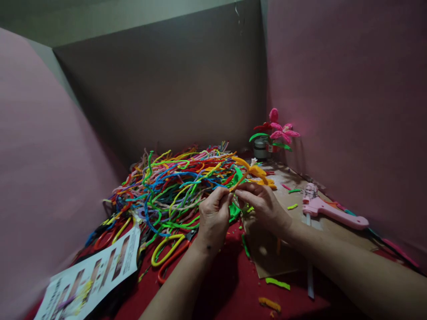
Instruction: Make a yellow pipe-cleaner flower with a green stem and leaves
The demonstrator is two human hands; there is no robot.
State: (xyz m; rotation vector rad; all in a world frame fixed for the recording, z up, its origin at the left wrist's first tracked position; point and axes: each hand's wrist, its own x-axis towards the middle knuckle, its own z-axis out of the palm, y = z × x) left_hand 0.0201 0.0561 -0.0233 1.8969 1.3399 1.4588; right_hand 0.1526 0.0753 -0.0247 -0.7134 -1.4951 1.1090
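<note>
My left hand (215, 215) and my right hand (258, 204) meet at the middle of the view, both with fingers pinched. Between their fingertips is the end of an orange pipe cleaner (240, 180), which rises and curves over at the top. Just beyond my right hand lie orange fuzzy petal shapes (262, 173). Green fuzzy pieces (235, 212) show behind and between the hands. A large tangled heap of coloured pipe cleaners (176, 186) spreads behind my left hand. Scissors with yellow and red handles (168, 253) lie left of my left wrist.
A pink glue gun (333, 213) with a clear glue stick rests on cardboard (276, 262) at right. Pink fuzzy flowers (285, 132) stand in a small grey pot (260, 149) at the back. A printed sheet (96, 280) lies front left. Cut scraps (278, 283) dot the red cloth.
</note>
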